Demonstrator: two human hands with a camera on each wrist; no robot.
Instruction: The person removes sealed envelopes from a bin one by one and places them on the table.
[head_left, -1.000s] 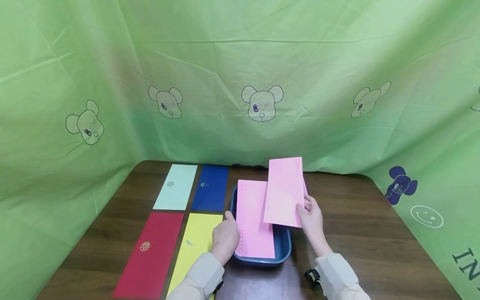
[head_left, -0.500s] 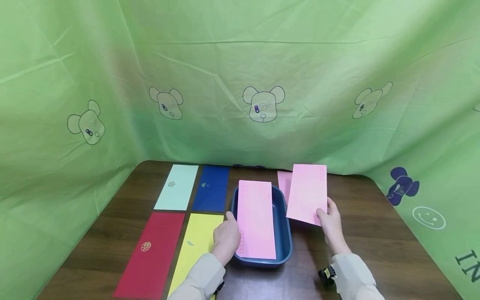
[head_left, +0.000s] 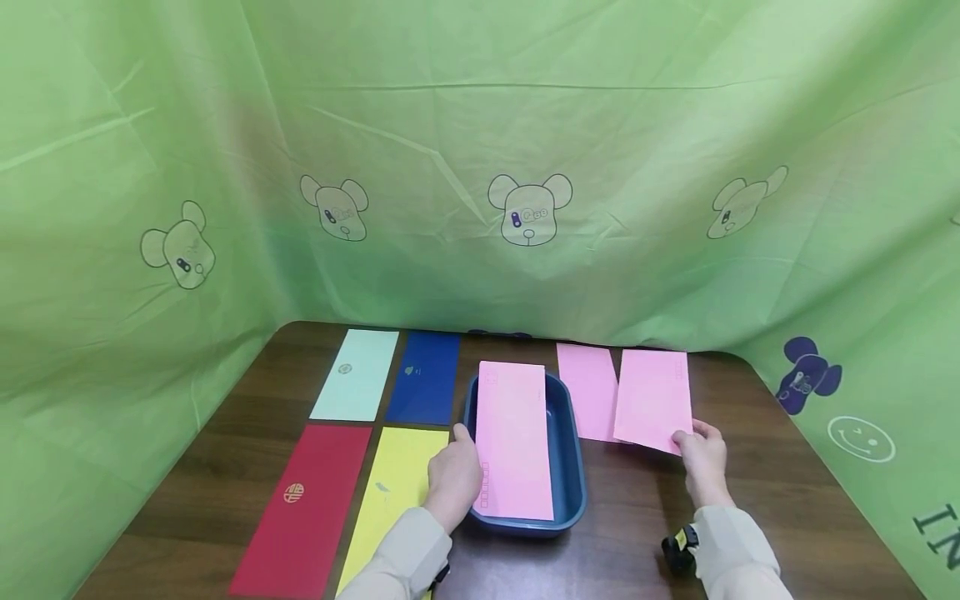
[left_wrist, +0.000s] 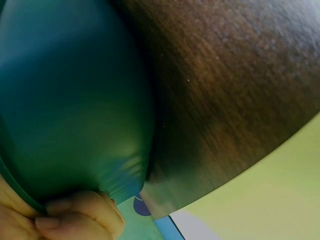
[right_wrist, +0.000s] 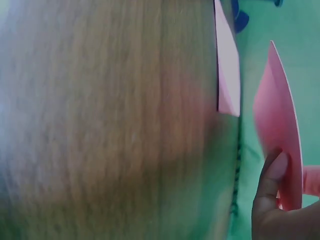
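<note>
Pink envelope [head_left: 652,400]: flat, oblong, matte paper, a column of small printed boxes near its upper right corner. It is above the right part of the wooden table [head_left: 622,487], gripped in the right hand [head_left: 703,462] at the near right corner, thumb on one face, fingers behind. The right wrist view shows the sheet nearly edge-on, slightly bowed, apart from the tabletop beneath the hand.

Second pink envelope [head_left: 587,392] lies flat on the table between the held one and the tray; the held one overlaps its edge in the head view. Contact between the two: cannot tell.

Tray [head_left: 567,467]: deep blue, smooth and slightly glossy, rounded corners, rolled rim. Left hand [head_left: 454,471] grasps its left side, fingers curled against the outer wall below the rim. Third pink envelope [head_left: 513,442] lies lengthwise in it, far end overlapping the far rim; one layer or several, cannot tell.

To the left, four flat envelopes in two rows: pale blue envelope [head_left: 354,375] and dark blue envelope [head_left: 423,379] at the back; red envelope [head_left: 300,512], gold round emblem, and yellow envelope [head_left: 390,492] nearer. Creased green cloth [head_left: 420,108] hangs behind, printed with mouse-eared heads.
</note>
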